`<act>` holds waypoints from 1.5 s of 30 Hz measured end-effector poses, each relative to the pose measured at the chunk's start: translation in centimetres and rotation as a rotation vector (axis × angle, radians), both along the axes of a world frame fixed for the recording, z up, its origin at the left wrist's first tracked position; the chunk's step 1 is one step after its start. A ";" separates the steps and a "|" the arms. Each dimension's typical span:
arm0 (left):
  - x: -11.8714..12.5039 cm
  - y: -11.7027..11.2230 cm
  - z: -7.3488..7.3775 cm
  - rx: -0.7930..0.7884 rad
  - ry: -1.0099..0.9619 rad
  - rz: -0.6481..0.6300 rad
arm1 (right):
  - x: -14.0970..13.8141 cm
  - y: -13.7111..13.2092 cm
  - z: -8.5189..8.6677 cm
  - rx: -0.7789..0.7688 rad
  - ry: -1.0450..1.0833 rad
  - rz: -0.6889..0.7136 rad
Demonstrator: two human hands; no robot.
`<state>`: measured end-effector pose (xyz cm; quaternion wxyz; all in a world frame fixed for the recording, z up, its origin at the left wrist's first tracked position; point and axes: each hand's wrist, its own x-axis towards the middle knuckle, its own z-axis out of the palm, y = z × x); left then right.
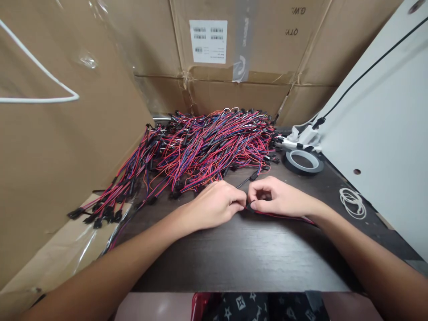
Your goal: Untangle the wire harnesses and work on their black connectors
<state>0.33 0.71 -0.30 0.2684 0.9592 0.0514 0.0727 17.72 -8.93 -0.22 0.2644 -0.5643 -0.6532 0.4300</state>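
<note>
My left hand (217, 205) and my right hand (274, 198) meet over the dark table (240, 254), fingertips pinched together on a thin red and black wire lead (284, 216). The lead trails to the right under my right wrist. A black wire with a small connector (253, 176) runs up from between the fingers toward the heap. Just behind the hands lies a big pile of red, blue and black wire leads (214, 145) with black connectors.
A bundle of the same leads (113, 200) hangs off the table's left side over a cardboard sheet. A black tape roll (303, 161) and white rubber bands (352, 203) lie at the right. Cardboard boxes (234, 53) wall the back and left; a white panel (384, 125) stands right.
</note>
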 end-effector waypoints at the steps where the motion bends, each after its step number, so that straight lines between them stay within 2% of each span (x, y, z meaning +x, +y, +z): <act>1: 0.0 0.0 0.0 -0.008 0.004 -0.003 | 0.0 0.0 0.0 -0.011 0.010 0.007; 19: 0.3 -0.3 -0.2 -0.035 0.008 -0.052 | -0.3 0.1 -0.2 -0.028 -0.013 0.080; 36: 0.1 -0.2 -0.2 -0.041 -0.010 -0.041 | -0.3 0.1 -0.5 -0.083 0.060 0.030; 45: 0.0 -0.1 0.2 0.004 -0.056 -0.018 | -0.3 0.1 -0.5 -0.184 0.147 -0.025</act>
